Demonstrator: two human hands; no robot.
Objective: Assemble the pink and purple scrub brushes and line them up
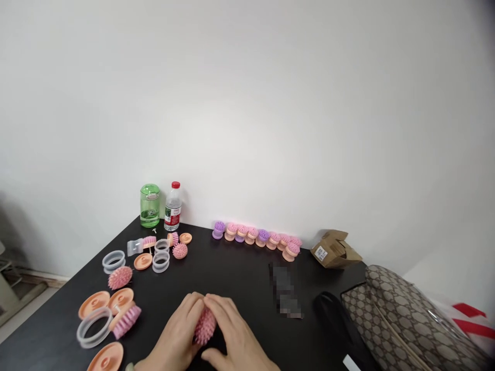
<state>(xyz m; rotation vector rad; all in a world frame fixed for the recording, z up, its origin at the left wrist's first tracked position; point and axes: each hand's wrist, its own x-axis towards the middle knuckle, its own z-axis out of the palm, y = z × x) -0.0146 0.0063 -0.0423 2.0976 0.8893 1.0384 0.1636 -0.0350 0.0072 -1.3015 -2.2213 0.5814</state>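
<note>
Both of my hands close around a pink spiked silicone brush head (204, 325) low in the middle of the black table (240, 273). My left hand (174, 330) cups it from the left, and my right hand (232, 330) covers it from the right, hiding part of it. Nearest on the left lie a pink bristled brush piece (126, 320), peach plastic discs (119, 301) and a clear plastic ring (95, 327). Further back are more rings and spiked pink heads.
Along the wall stands a row of assembled pink and purple brushes (255, 237). A green bottle (150, 206), a water bottle (172, 207) and a torn cardboard box (334, 250) sit at the back. A patterned bag (402, 319) lies at the right, beside a blurred object (285, 288).
</note>
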